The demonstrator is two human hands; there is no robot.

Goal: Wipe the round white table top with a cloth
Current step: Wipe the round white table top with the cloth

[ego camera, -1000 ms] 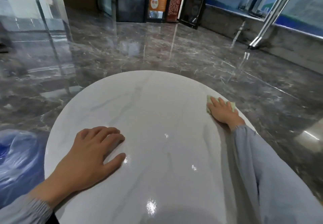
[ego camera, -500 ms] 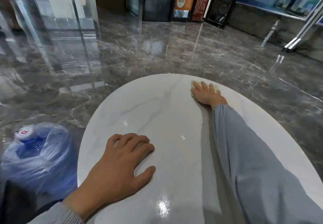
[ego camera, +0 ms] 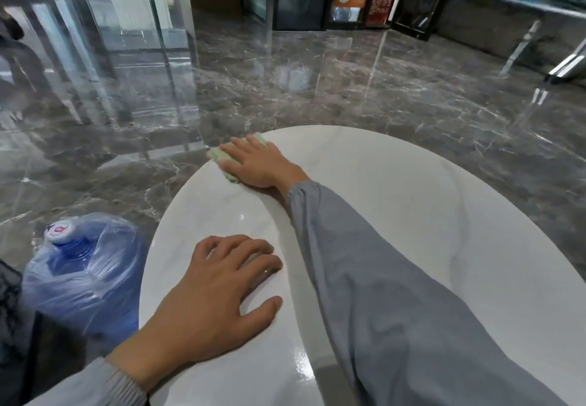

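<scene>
Leftward along the far rim of the table top (ego camera: 412, 215) goes your right hand (ego camera: 260, 164), straight fingers pressing the green cloth (ego camera: 218, 154) beneath, its edges peeking past them; your left hand (ego camera: 218, 294) lies flat nearby

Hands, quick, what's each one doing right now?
Left hand: open, resting flat on the table top.
Right hand: open, fingers straight, pressing the green cloth.
</scene>
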